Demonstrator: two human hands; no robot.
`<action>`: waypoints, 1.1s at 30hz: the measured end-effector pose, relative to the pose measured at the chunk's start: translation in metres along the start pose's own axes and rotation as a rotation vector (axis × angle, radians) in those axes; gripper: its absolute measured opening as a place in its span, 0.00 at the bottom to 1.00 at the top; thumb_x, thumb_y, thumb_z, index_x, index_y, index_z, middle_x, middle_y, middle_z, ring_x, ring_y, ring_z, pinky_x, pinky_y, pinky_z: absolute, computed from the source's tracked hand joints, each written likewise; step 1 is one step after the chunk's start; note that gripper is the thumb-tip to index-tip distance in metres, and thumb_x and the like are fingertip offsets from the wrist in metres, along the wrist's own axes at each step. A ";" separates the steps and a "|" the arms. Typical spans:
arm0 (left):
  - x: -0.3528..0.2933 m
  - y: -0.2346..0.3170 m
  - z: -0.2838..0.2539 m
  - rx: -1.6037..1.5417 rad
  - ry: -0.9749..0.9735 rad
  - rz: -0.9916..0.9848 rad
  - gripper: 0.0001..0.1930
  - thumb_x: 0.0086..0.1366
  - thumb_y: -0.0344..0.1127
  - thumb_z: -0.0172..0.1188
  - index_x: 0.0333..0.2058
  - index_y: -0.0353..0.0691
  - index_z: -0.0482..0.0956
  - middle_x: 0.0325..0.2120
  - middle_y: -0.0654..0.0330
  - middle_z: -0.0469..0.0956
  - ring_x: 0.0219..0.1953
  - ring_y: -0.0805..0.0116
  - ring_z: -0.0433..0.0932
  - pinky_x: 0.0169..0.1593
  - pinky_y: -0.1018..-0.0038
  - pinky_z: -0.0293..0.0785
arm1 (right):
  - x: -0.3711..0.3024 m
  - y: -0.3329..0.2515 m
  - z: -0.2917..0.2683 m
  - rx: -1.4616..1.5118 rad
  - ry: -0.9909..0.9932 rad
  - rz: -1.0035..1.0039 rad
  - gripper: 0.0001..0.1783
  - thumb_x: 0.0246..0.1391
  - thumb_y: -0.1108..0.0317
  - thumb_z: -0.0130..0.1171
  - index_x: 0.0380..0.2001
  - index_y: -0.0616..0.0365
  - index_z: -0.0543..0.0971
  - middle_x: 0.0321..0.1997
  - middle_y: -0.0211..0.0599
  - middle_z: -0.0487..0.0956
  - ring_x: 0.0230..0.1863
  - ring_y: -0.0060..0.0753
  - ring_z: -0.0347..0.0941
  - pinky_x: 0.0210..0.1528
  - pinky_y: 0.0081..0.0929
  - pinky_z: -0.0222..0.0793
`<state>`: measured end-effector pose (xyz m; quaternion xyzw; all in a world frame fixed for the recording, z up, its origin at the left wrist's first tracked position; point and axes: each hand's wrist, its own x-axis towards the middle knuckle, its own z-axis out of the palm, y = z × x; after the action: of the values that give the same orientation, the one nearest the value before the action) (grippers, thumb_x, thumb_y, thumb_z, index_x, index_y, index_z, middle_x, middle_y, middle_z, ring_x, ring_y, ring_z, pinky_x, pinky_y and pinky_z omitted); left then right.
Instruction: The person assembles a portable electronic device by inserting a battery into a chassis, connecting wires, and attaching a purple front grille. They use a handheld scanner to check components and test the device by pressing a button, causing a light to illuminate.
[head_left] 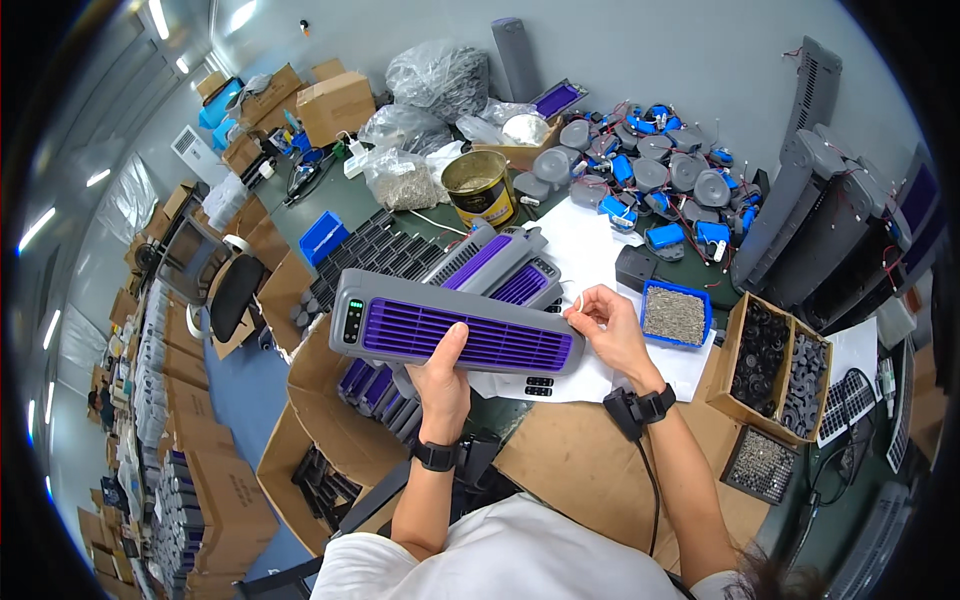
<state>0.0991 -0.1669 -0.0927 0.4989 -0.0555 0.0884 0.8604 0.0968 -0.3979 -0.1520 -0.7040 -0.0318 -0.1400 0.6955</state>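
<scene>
My left hand (pixel 442 392) grips a long grey plastic unit (pixel 465 328) by its lower edge, thumb over the front. The unit has a purple slatted grille, and a small panel with green lights glows at its left end. At the right end my right hand (pixel 612 330) is closed in a pinch, with a small pale bit showing at the fingertips; what it is I cannot make out. Behind the held unit, similar grey-and-purple units (pixel 490 262) lie on the bench, partly covered by it. Small black button panels (pixel 539 386) lie on white paper (pixel 585 245) below its right end.
Battery packs with round grey caps (pixel 652 175) pile up at the back. A blue tray of small metal parts (pixel 674 315) and a divided box of black parts (pixel 768 350) stand right. Grey housings (pixel 815 215) lean beyond. A cardboard box (pixel 345 430) with purple units is left.
</scene>
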 end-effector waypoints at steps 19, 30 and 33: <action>-0.004 0.004 0.005 -0.002 0.024 0.027 0.21 0.58 0.22 0.65 0.50 0.40 0.71 0.42 0.63 0.76 0.44 0.72 0.76 0.53 0.71 0.72 | -0.005 -0.006 0.006 -0.070 0.013 -0.003 0.06 0.56 0.75 0.59 0.35 0.64 0.82 0.31 0.31 0.82 0.33 0.19 0.77 0.42 0.19 0.72; -0.005 0.002 0.001 0.055 -0.014 0.037 0.21 0.60 0.29 0.64 0.52 0.41 0.70 0.44 0.64 0.74 0.47 0.70 0.74 0.56 0.68 0.70 | -0.004 -0.004 0.007 -0.091 0.011 -0.010 0.06 0.57 0.74 0.58 0.35 0.64 0.82 0.32 0.32 0.82 0.34 0.20 0.77 0.42 0.20 0.72; -0.004 -0.001 -0.001 0.054 -0.005 0.038 0.21 0.60 0.29 0.64 0.52 0.41 0.70 0.44 0.64 0.74 0.47 0.70 0.74 0.56 0.68 0.70 | -0.004 -0.005 0.006 -0.114 -0.024 -0.010 0.07 0.60 0.72 0.57 0.36 0.65 0.80 0.34 0.31 0.81 0.36 0.19 0.75 0.43 0.20 0.71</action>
<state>0.0949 -0.1666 -0.0947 0.5212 -0.0646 0.1052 0.8445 0.0926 -0.3913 -0.1480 -0.7438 -0.0357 -0.1367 0.6533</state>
